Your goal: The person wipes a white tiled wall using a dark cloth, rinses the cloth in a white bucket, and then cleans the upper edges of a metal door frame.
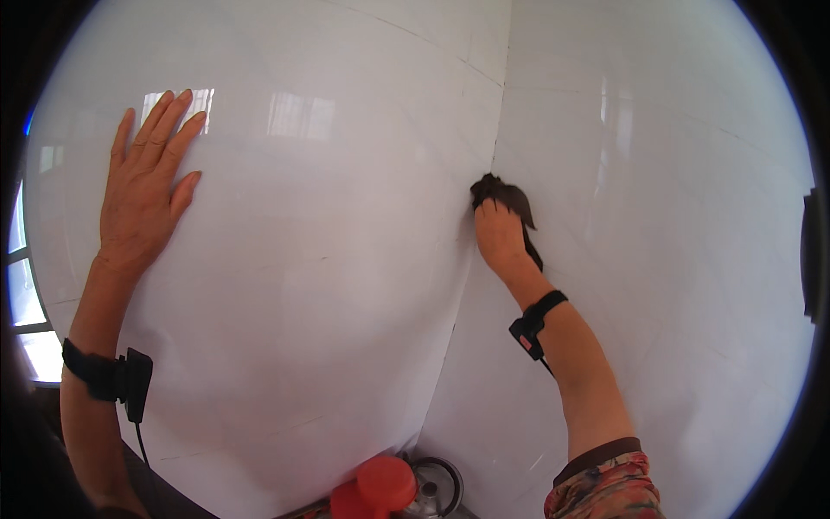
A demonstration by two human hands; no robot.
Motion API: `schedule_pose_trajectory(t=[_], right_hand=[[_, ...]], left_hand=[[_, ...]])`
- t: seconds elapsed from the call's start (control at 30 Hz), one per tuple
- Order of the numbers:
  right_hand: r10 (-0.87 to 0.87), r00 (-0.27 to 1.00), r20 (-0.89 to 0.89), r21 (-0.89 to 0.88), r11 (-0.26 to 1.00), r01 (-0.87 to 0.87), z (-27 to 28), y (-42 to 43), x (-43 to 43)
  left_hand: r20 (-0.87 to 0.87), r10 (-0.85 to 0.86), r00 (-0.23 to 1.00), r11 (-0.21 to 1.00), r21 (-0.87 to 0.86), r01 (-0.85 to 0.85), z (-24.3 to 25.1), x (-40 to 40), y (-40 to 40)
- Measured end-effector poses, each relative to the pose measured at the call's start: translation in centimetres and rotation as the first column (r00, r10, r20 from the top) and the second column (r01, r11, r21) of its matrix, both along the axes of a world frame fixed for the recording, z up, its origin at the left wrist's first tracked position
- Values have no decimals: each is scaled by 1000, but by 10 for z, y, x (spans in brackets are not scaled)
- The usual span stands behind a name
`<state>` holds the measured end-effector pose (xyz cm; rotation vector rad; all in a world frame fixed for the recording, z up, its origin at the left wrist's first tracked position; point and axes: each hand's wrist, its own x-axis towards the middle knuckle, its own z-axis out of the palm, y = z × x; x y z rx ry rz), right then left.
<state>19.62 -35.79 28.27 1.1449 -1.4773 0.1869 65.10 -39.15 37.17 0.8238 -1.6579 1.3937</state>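
Observation:
My left hand [144, 185] rests with fingers spread on the glossy white tiled wall [285, 214], holding nothing. Over at the inner corner, my right hand [499, 233] grips a dark cloth [515, 198] and presses it where the two walls meet. Part of the cloth hangs down past the wrist, and my fingertips are partly buried in it. The right-hand wall [661, 259] is also white and shiny, with thin joint lines.
Below the corner stand a red plastic container [386, 483] and a metal kettle [431, 488] with a dark curved handle. A bright window [27, 292] lies at the far left. Black strapped devices with cables sit on my left forearm [97, 311] and right forearm [583, 363].

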Motion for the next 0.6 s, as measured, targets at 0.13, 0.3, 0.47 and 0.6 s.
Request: schedule_pose_trajectory(t=[0.13,0.3,0.47,0.6], right_hand=[[37,999,-22,-6,999,-37,96,-65,-121],[117,992,53,140,983,-123,36,-78,-95],[252,957,146,365,885,-289,0,-92,-120],[364,865,346,382,788,-484,-2,-82,-109]], left_hand=[[-41,-13,999,1000,-19,12,132,-125,-70],[-34,2,999,1000,13,-2,123,-103,-85],[-46,15,999,1000,25,-14,145,-123,-95],[-60,12,998,999,41,-9,120,-114,-93]])
